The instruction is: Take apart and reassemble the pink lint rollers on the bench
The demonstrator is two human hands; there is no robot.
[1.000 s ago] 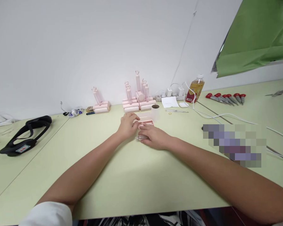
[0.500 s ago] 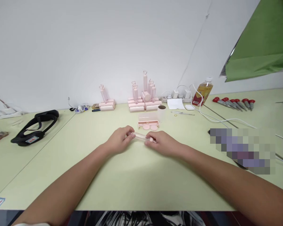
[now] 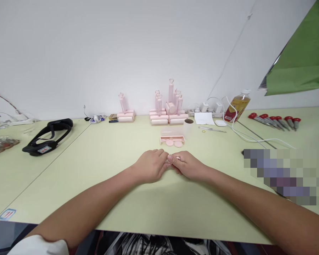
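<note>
My left hand (image 3: 152,165) and my right hand (image 3: 190,165) meet above the table, closed around a slim clear pinkish tube (image 3: 167,161). Most of the tube is hidden by the fingers. Just beyond them lies a pink case (image 3: 162,140) with a clear lid standing up. Two round pink discs, one of them a left disc (image 3: 169,143), lie at the case's front. Behind to the right stands a white cardboard-like roll (image 3: 188,130) with a dark open top.
Against the wall are stacked pink cases (image 3: 159,122) with several upright pink tubes. A bottle (image 3: 238,106), white cables (image 3: 255,139), red-capped grey tools (image 3: 279,122) and tweezers (image 3: 212,129) lie to the right. A black headset strap (image 3: 48,136) rests at left.
My hands have come together; the left has slid along the tube to the right and covers much more of it. The view has turned slightly left.
</note>
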